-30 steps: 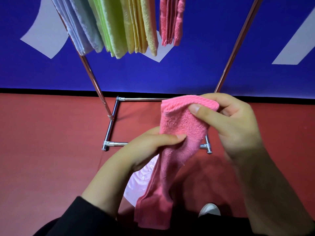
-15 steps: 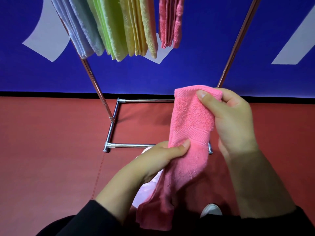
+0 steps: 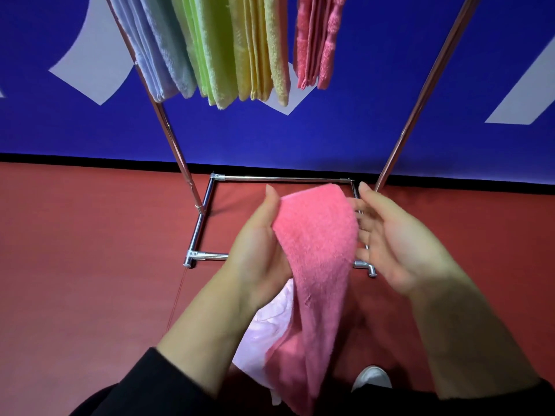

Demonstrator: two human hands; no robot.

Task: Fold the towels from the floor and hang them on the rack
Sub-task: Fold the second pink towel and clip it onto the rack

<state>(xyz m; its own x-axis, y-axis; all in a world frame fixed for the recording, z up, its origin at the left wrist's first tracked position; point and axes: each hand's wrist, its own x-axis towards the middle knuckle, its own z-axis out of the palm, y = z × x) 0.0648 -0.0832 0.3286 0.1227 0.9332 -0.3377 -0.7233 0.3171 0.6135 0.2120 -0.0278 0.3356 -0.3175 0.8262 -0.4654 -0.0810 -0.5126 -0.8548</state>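
Here, left to right: the left hand [image 3: 258,250] cradles the pink towel [image 3: 318,250], palm and thumb against its left edge, its grip loose, not pinching; the right hand [image 3: 396,244] stands just beside the right edge, fingers straight and spread. The towel's long axis runs from the hands down toward the person, folded top pointing at the rack [image 3: 420,85], whose free stretch lies up and right of the hung towels [image 3: 234,46]

A pink towel [image 3: 315,250] hangs in a long folded strip, its top end raised between the hands. Blue, green, yellow and pink towels [image 3: 234,46] hang folded side by side on the chrome rack [image 3: 207,205].
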